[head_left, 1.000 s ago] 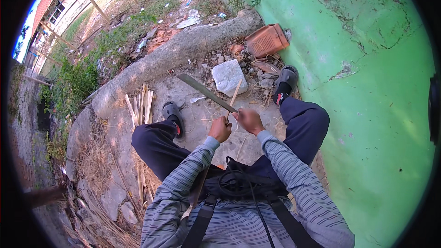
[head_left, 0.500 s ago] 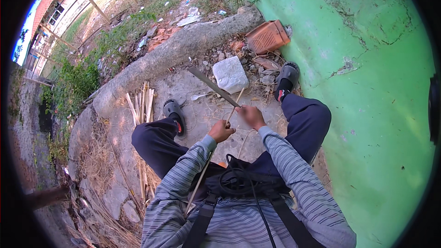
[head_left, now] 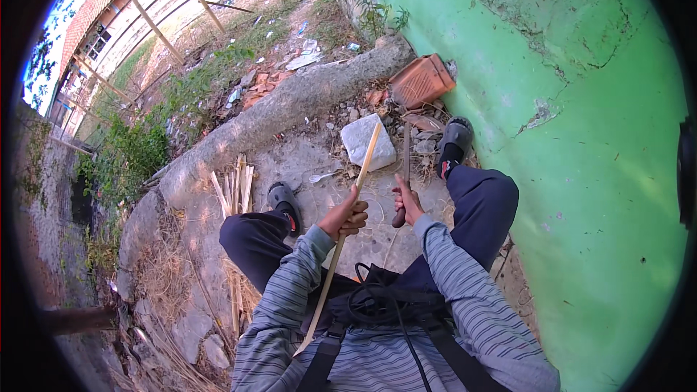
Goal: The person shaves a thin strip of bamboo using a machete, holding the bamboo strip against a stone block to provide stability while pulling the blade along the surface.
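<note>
My left hand [head_left: 344, 218] is closed around a long pale strip of wood or bamboo [head_left: 368, 156]. The strip's far end rises in front of a white block [head_left: 356, 138], while its near end comes down by my left forearm. To the right, my right hand [head_left: 410, 202] grips a long knife [head_left: 406, 149] by its dark brown handle. The grey blade points away from me, nearly upright in the picture, apart from the strip. Some of the right fingers look loosely extended along the handle.
Split strips [head_left: 236, 192] lie beside my left shoe [head_left: 284, 203]. A white plastic fork or spoon [head_left: 322, 176] is on the ground. Beyond are a hollow orange brick [head_left: 422, 81], rubble and a rounded concrete kerb [head_left: 283, 98]. A green wall [head_left: 581, 196] stands on the right.
The knife has swung from slanting left across the strip to pointing straight away, and it has come apart from the strip. The strip reaches farther out past my left hand, its pale face showing.
</note>
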Available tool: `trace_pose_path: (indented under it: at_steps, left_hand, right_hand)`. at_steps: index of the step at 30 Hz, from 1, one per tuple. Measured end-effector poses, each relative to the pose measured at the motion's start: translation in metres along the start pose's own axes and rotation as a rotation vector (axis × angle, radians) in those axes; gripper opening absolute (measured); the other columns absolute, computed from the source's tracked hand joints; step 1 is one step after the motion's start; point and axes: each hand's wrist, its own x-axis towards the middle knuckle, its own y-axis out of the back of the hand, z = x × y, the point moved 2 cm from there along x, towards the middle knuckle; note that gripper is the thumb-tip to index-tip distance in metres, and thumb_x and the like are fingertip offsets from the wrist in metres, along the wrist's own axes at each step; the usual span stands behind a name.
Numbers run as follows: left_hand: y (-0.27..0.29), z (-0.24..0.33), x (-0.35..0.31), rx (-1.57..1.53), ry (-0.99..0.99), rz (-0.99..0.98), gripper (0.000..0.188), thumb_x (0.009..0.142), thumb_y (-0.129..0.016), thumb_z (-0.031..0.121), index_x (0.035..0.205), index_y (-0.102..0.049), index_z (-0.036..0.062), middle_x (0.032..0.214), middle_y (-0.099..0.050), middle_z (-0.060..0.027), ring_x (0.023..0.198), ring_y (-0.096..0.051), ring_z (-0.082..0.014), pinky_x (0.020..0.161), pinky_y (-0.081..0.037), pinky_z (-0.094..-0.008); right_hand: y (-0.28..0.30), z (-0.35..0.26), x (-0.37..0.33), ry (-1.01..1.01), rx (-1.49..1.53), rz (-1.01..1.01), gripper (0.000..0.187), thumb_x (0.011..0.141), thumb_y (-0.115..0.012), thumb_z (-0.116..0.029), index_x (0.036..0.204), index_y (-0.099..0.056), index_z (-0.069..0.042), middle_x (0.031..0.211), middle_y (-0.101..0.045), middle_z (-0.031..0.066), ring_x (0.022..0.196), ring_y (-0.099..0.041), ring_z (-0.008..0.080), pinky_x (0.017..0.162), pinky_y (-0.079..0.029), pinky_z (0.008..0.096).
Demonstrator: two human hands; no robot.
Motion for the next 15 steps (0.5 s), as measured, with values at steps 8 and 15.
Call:
trace_pose_path:
  at_steps: [8,15]
  left_hand:
    - [-0.010,-0.014,0.000,0.076,-0.030,0.014,0.056,0.103,-0.031,0.072,0.085,-0.035,0.0190,0.066,-0.031,0.0070,0.045,-0.023,-0.0038,0.038,-0.024,-0.0215]
    - [-0.030,-0.021,-0.036,0.322,-0.174,0.222,0.049,0.109,-0.040,0.054,0.126,-0.052,0.0090,0.100,-0.062,-0.0052,0.085,-0.064,-0.0155,0.079,-0.056,-0.0325]
  right_hand:
    - [-0.063,-0.061,-0.055,0.057,0.235,-0.446,0.048,0.097,-0.071,-0.046,0.127,-0.067,-0.009,0.058,-0.028,-0.0125,0.044,-0.029,-0.0004,0.047,-0.028,0.0200]
    - [-0.094,-0.100,-0.065,0.173,0.249,-0.510,0.022,0.099,-0.072,-0.028,0.104,-0.066,-0.007,0.058,-0.031,-0.0119,0.044,-0.032,0.0006,0.045,-0.029,0.0215]
